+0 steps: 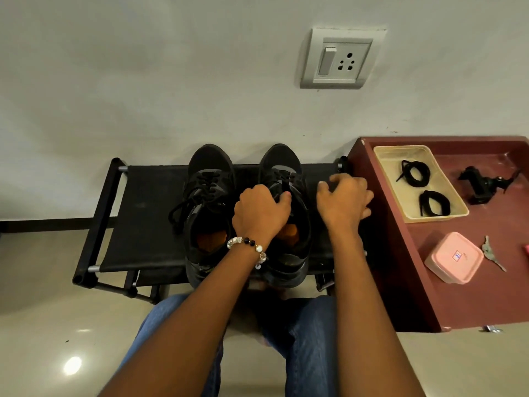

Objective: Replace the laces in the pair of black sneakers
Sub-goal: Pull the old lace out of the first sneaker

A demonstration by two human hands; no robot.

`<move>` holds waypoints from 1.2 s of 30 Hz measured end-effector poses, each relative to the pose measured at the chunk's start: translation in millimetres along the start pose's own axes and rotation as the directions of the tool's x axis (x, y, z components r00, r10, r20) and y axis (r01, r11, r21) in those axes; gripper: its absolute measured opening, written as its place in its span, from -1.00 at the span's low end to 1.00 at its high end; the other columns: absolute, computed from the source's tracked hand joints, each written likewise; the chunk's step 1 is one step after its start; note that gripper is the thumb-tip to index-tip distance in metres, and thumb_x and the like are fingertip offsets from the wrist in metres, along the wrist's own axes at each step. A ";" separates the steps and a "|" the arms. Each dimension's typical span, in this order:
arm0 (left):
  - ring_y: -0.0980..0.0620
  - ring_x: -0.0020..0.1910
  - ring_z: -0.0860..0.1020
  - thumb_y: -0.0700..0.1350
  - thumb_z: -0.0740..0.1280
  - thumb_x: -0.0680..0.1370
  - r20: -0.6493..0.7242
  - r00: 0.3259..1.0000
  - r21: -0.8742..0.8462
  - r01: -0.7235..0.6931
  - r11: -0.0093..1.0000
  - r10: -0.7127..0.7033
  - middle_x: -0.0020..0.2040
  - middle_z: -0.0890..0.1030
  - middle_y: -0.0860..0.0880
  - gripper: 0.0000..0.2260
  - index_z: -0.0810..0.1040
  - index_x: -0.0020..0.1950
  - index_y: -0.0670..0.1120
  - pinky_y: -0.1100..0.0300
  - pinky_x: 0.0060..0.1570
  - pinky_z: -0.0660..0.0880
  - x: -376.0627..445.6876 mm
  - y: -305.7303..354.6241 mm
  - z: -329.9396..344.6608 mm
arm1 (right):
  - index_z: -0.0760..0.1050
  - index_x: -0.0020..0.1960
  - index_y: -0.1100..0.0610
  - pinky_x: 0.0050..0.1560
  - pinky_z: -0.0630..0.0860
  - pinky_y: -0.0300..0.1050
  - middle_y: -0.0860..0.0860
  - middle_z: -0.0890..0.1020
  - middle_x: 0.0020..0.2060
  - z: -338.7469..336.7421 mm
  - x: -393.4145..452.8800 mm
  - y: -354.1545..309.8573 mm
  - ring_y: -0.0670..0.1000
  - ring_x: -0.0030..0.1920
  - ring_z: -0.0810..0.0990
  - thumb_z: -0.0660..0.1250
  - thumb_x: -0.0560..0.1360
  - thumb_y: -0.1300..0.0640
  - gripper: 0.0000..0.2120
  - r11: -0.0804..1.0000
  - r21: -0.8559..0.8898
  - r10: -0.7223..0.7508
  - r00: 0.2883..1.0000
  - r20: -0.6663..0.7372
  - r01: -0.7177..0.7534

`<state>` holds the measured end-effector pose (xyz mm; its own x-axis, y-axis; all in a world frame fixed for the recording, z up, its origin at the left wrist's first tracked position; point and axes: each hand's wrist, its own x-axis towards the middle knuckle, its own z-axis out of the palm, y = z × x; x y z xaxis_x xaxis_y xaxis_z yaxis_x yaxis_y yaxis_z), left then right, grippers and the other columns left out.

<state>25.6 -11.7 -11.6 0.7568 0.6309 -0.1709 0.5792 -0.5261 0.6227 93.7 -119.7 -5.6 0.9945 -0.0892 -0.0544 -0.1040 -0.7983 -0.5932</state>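
on the black fabric rack [148, 213] against the wall, seen from the head camera, the pair of black sneakers stands side by side, toes to the wall. the left sneaker [210, 202] has its old lace threaded through the eyelets, with loose ends trailing over its outer side. the right sneaker [286, 202] also looks laced, though the left hand [262, 212] covers much of it — fingers curled over the tongue and lace area, gripping the shoe there. the right hand [345, 197] hovers just beside that shoe, fingers loosely bent; whether it pinches a lace end i cannot tell. two coiled black replacement laces [423, 187] lie untouched in the beige tray [452, 213] on the maroon table [472, 296]. by my reading the job is barely begun — both old laces are yet to come out, and all the new threading remains.
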 end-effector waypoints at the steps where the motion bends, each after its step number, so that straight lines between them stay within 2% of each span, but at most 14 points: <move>1: -0.05 -0.20 0.54 0.19 0.26 0.54 -0.071 0.996 -0.013 -0.050 0.999 0.049 -0.17 0.57 -0.04 -0.66 0.54 -0.16 -0.07 0.12 -0.32 0.44 0.2 1.0 -2.0 | 0.56 0.21 0.10 0.28 0.34 0.21 0.11 0.47 0.25 -3.2 -1.7 -3.6 0.20 0.31 0.35 0.34 0.53 0.02 -0.72 0.997 -0.011 -0.083 0.997 -0.009 0.083; 4: 0.00 -0.14 0.59 0.03 0.25 0.61 -0.236 0.949 -0.109 -0.240 0.965 0.209 -0.12 0.65 -0.03 -0.75 0.66 -0.01 -0.08 0.11 -0.18 0.51 7.3 5.8 -9.4 | 0.60 0.11 0.11 0.15 0.53 0.08 0.06 0.63 0.03 -4.8 -4.5 -9.9 0.06 0.09 0.58 0.42 0.49 0.04 -0.76 0.943 0.196 -0.306 0.931 0.199 0.269; 5: -0.01 -0.12 0.60 -0.04 0.26 0.61 -0.254 0.935 -0.133 -0.287 0.948 0.248 -0.09 0.66 -0.04 -0.79 0.66 0.04 -0.09 0.09 -0.11 0.53 13.1 7.0 -10.3 | 0.58 0.15 0.12 0.14 0.54 0.05 0.07 0.64 0.04 -3.7 -8.0 -11.1 0.05 0.07 0.60 0.44 0.48 0.06 -0.72 0.938 0.187 -0.338 0.889 0.310 0.292; 7: -0.02 -0.05 0.61 -0.12 0.29 0.60 -0.244 0.925 -0.154 -0.334 0.930 0.292 -0.01 0.67 -0.06 -0.82 0.66 0.11 -0.08 0.08 0.03 0.55 26.1 8.1 -8.1 | 0.44 0.31 0.11 0.18 0.51 0.08 0.12 0.52 0.18 1.1 -11.6 -9.0 0.14 0.18 0.53 0.45 0.46 0.08 -0.54 0.922 -0.034 -0.332 0.835 0.440 0.385; 9: 0.00 0.02 0.61 -0.14 0.34 0.57 -0.158 0.928 -0.125 -0.358 0.925 0.337 0.05 0.67 -0.06 -0.83 0.67 0.13 -0.06 0.14 0.10 0.53 36.2 6.2 -2.7 | 0.32 0.37 0.17 0.14 0.48 0.13 0.18 0.44 0.23 5.5 -14.7 -6.8 0.24 0.22 0.47 0.42 0.48 0.10 -0.47 0.913 -0.184 -0.257 0.862 0.437 0.365; 12: 0.01 0.03 0.61 -0.12 0.39 0.54 -0.028 0.915 -0.027 -0.402 0.915 0.402 0.05 0.68 -0.04 -0.84 0.69 0.09 -0.06 0.20 0.07 0.51 43.5 3.7 6.5 | 0.34 0.27 0.27 0.00 0.48 0.09 0.25 0.48 0.17 8.9 -17.9 -4.1 0.30 0.11 0.53 0.33 0.52 0.12 -0.60 0.949 -0.198 -0.150 0.902 0.404 0.246; 15: 0.01 0.02 0.62 -0.11 0.39 0.53 -0.057 0.915 0.028 -0.398 0.917 0.399 0.04 0.67 -0.01 -0.85 0.70 0.06 -0.03 0.19 0.00 0.55 45.5 3.4 11.7 | 0.39 0.18 0.29 -0.13 0.44 0.01 0.24 0.52 0.09 7.2 -18.4 -3.7 0.29 0.04 0.54 0.25 0.55 0.14 -0.72 0.971 -0.144 -0.120 0.908 0.401 0.192; 20: -0.05 0.02 0.56 -0.05 0.39 0.53 -0.140 0.916 0.216 -0.342 0.915 0.375 0.11 0.55 -0.03 -0.86 0.66 0.04 -0.04 0.20 -0.21 0.46 36.4 11.6 24.0 | 0.36 0.00 0.22 -0.15 0.42 -0.01 0.24 0.52 0.05 3.8 -17.4 -2.2 0.29 0.00 0.52 0.19 0.54 0.19 -0.90 0.979 -0.102 -0.121 0.906 0.406 0.177; 24: -0.08 -0.02 0.54 -0.06 0.32 0.57 -0.167 0.902 0.292 -0.341 0.894 0.399 0.10 0.52 -0.03 -0.88 0.59 0.03 -0.06 0.17 -0.30 0.39 38.1 12.7 31.4 | 0.37 0.00 0.23 -0.13 0.40 -0.01 0.23 0.51 0.06 3.2 -17.9 0.1 0.28 0.00 0.50 0.19 0.53 0.19 -0.90 0.983 -0.086 -0.117 0.909 0.399 0.164; 27: -0.06 -0.14 0.53 -0.08 0.26 0.58 -0.193 0.881 0.297 -0.368 0.881 0.433 -0.02 0.54 -0.03 -0.89 0.55 0.00 -0.06 0.17 -0.33 0.35 38.2 12.4 31.1 | 0.33 -0.05 0.19 -0.16 0.40 -0.02 0.20 0.51 0.00 3.6 -18.2 0.9 0.23 -0.10 0.47 0.20 0.53 0.19 -0.93 0.984 -0.070 -0.121 0.911 0.394 0.161; 29: -0.02 -0.24 0.48 -0.08 0.22 0.58 -0.249 0.906 0.219 -0.293 0.931 0.343 -0.14 0.53 -0.03 -0.88 0.50 -0.05 -0.10 0.16 -0.32 0.30 40.3 10.1 27.8 | 0.34 -0.05 0.19 -0.16 0.39 -0.02 0.17 0.49 -0.05 4.6 -18.5 1.8 0.23 -0.10 0.47 0.20 0.53 0.18 -0.92 0.987 -0.064 -0.111 0.916 0.385 0.146; 31: -0.03 -0.25 0.50 -0.06 0.26 0.57 -0.243 0.966 -0.038 -0.099 0.994 0.087 -0.19 0.55 -0.02 -0.83 0.52 -0.10 -0.15 0.14 -0.28 0.36 51.5 2.6 22.2 | 0.37 -0.02 0.21 -0.17 0.38 -0.03 0.15 0.47 -0.07 5.4 -19.3 2.6 0.20 -0.13 0.43 0.20 0.54 0.16 -0.89 0.990 -0.055 -0.101 0.921 0.376 0.131; 33: -0.06 -0.24 0.58 -0.07 0.31 0.52 -0.169 0.980 -0.318 0.043 0.947 -0.101 -0.19 0.61 -0.03 -0.85 0.58 -0.14 -0.14 0.13 -0.22 0.52 60.2 -5.7 16.7 | 0.37 0.01 0.23 -0.18 0.37 -0.02 0.17 0.50 -0.03 6.9 -19.4 3.6 0.20 -0.14 0.43 0.20 0.55 0.14 -0.86 0.992 -0.046 -0.091 0.925 0.370 0.116; 36: 0.04 -0.18 0.53 -0.14 0.31 0.53 -0.153 0.985 -0.307 0.023 0.951 -0.074 -0.10 0.59 0.01 -0.89 0.57 0.02 -0.09 0.20 -0.14 0.46 53.3 -0.7 10.0 | 0.40 0.08 0.24 -0.16 0.38 -0.01 0.19 0.52 0.02 8.7 -18.9 2.8 0.22 -0.09 0.46 0.22 0.55 0.12 -0.80 0.995 -0.035 -0.073 0.927 0.367 0.092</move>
<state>68.6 16.6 -28.8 0.6567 0.7478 -0.0973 0.4757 -0.3107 0.8229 74.6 -115.1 -13.2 0.9334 0.1944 -0.3016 -0.0119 -0.8233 -0.5675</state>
